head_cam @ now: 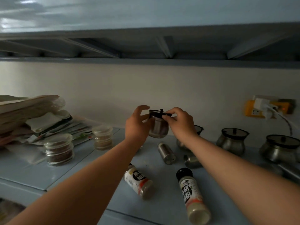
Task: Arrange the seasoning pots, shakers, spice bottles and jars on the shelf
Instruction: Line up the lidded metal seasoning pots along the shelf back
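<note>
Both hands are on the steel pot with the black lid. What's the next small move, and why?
Probably lower the steel pot and stand it beside the upright pots at the right. The left hand grips its body, the right hand pinches its black lid, and those pots already form a row, while shakers and spice bottles lie toppled in front.
</note>
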Tool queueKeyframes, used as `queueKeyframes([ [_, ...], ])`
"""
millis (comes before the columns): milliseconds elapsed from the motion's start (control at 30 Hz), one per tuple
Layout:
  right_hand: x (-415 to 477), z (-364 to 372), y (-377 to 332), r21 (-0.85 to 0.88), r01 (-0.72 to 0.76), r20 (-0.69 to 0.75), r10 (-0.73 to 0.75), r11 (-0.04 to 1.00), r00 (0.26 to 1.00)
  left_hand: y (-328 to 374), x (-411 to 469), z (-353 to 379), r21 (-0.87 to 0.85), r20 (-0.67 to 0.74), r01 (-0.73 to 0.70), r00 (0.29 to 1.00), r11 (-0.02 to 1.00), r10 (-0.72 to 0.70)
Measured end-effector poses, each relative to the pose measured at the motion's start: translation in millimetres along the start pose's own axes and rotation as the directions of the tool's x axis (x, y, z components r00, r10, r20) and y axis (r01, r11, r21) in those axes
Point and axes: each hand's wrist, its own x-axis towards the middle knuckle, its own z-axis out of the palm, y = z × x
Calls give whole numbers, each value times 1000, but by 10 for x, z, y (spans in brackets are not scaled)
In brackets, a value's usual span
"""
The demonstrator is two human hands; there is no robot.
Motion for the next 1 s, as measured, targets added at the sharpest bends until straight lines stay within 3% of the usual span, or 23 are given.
queueKeyframes([
  [167,-166,-285,-204,18,-9,-17,10,1000,1000,130,-164,-88,-254,-42,33,998,967,-45],
  [233,-252,-417,-277,36,-13,-2,13,999,1000,192,-226,-103,-275,-16,70,997,959,-77],
  [367,-432,-725,-407,50,-11,30,9,999,1000,355,-391,-103,-373,244,300,945,878,-219],
  [467,-559,-965,-524,39,-5,61,3,999,998,491,-510,-138,-357,446,352,878,865,-173],
  [667,-872,-1416,-693,94,-8,160,-7,996,987,722,-809,-189,-391,631,392,773,833,-68],
  [767,-1048,-1578,-725,152,-14,149,-9,988,989,877,-982,-144,-412,604,384,794,826,-68],
  [1000,-1477,-1535,-694,348,-22,24,15,937,1000,1316,-1381,136,-517,342,331,925,790,-164],
])
